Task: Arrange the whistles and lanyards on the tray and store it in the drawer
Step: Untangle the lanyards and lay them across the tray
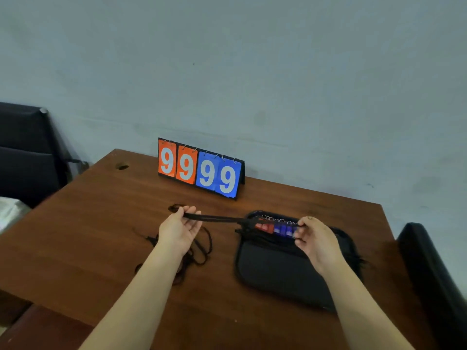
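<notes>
A black tray [275, 274] lies on the right half of the wooden table [88, 223]. Along its far edge sits a row of red and blue whistles [275, 228] with metal rings. My right hand [316, 241] pinches the blue end of that row. Black lanyards [217, 219] stretch taut from the whistles leftward to my left hand [180, 227], which is palm up and holds the cords between thumb and fingers. More loose black lanyard cord [199, 251] lies tangled on the table under my left wrist.
A flip scoreboard [201, 169] showing 9 9 9 9 in orange and blue stands at the table's far edge by the wall. Dark chairs stand at the left [27, 152] and the right [434, 274]. No drawer is in view.
</notes>
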